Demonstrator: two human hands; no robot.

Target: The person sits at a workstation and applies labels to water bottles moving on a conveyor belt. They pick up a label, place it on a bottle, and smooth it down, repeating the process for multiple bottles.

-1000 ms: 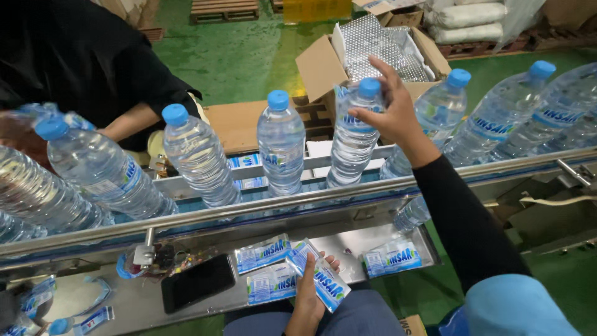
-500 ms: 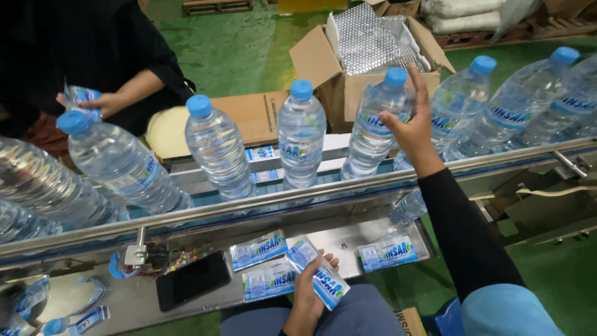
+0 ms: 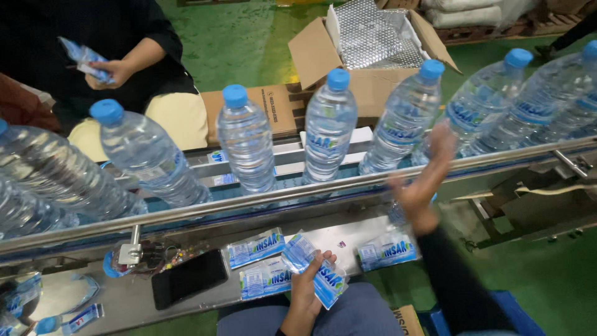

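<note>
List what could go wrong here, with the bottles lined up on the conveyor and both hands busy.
1. The right hand, blurred with motion, is close to the clear plastic bottle with a blue cap; a knock could topple it into its close-packed neighbours.
2. The left hand pinches a blue and white label sleeve by one edge; it might slip.
3. The black phone lies near the steel shelf's edge and may slide off.

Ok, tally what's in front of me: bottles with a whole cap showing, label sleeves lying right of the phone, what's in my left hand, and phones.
Bottles, whole blue cap showing: 5
Label sleeves lying flat: 3
Label sleeve in left hand: 1
Phone: 1
Total: 10
</note>
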